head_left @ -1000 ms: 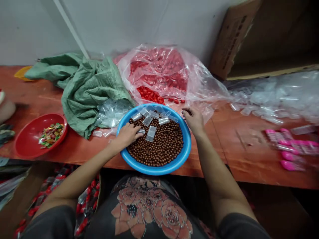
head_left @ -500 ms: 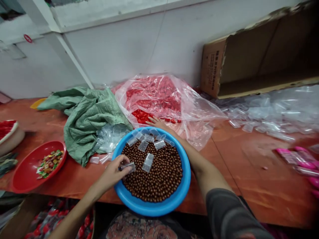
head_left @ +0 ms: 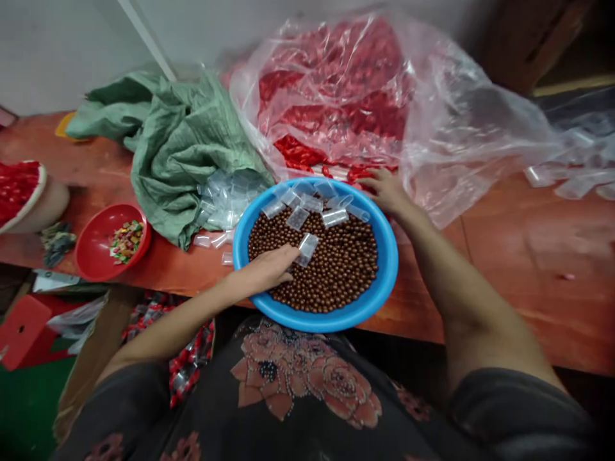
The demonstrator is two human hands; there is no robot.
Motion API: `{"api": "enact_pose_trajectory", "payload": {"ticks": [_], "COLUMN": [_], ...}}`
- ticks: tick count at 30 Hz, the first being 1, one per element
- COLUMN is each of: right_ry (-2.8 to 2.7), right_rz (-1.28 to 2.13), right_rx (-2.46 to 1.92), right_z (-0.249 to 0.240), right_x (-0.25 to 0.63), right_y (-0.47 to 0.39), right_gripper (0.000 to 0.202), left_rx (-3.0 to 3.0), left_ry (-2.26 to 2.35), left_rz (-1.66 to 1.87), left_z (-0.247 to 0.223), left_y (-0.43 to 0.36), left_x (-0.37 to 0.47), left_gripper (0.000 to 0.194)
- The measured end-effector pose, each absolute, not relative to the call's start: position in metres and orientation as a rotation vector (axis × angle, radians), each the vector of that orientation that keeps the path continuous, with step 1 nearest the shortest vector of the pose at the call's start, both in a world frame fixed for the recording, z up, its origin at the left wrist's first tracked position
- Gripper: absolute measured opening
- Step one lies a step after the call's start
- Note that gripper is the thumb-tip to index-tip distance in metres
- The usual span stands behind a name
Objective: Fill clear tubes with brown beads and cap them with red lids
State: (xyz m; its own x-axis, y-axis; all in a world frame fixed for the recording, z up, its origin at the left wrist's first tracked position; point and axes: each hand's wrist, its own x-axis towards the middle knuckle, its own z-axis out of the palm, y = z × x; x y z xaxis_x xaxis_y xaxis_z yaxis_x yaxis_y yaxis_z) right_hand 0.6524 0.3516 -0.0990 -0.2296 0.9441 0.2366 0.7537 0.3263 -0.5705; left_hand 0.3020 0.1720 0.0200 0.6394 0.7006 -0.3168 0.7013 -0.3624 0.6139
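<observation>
A blue basin [head_left: 387, 256] holds many small brown balls [head_left: 331, 275], with several clear plastic cases [head_left: 311, 203] lying at its far side. Over the left part of the balls is my left hand [head_left: 273, 266], its fingertips at a clear case [head_left: 307, 248]; whether it grips the case is not clear. Just beyond the basin's far right rim, my right hand [head_left: 384, 189] has its fingers spread by the red pieces [head_left: 298, 152] at the mouth of a clear plastic bag [head_left: 336, 96].
Green cloth sacking [head_left: 187, 141] and more clear cases [head_left: 228, 198] lie left of the basin. Further left are a red bowl [head_left: 93, 246] of wrapped sweets and a white tub [head_left: 50, 202] of red pieces. Loose clear cases [head_left: 576, 173] lie at right.
The view has tilted down. My left hand has moved right across the balls to the case near the middle. My right hand has shifted right along the bag's mouth.
</observation>
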Motion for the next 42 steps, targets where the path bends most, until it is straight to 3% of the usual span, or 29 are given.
{"api": "enact_pose_trajectory", "payload": {"ticks": [5, 12, 16, 22, 27, 33, 42], "right_ry": [-1.441, -0.705, -0.682, -0.718, -0.722, -0.794, -0.84], "right_rz": [0.475, 0.66, 0.668, 0.923, 0.974, 1.031, 1.087], "right_rx": [-1.454, -1.099, -1.029, -1.068, -1.099, -1.131, -1.111], "right_z": [-0.086, -0.036, -0.013, 0.0, -0.008, -0.015, -0.009], "right_x": [0.662, 0.648, 0.623, 0.585, 0.576, 0.579, 0.578], "right_y": [0.307, 0.204, 0.151, 0.101, 0.09, 0.091, 0.097], "right_gripper": [0.036, 0.022, 0.026, 0.024, 0.038, 0.027, 0.027], "left_rx": [1.98, 1.834, 1.798, 1.629, 1.397, 1.047, 0.742], "left_ry": [1.181, 1.288, 1.13, 1.127, 1.1, 1.0, 0.834], "left_rz": [0.199, 0.198, 0.119, 0.202, 0.2, 0.339, 0.391], "left_z": [0.0, 0.004, -0.001, -0.02, -0.025, -0.026, 0.016], "left_y": [0.166, 0.156, 0.166, 0.18, 0.183, 0.183, 0.177], "left_x": [0.304, 0.293, 0.316, 0.361, 0.384, 0.393, 0.37], "left_gripper": [0.042, 0.026, 0.017, 0.027, 0.026, 0.029, 0.034]}}
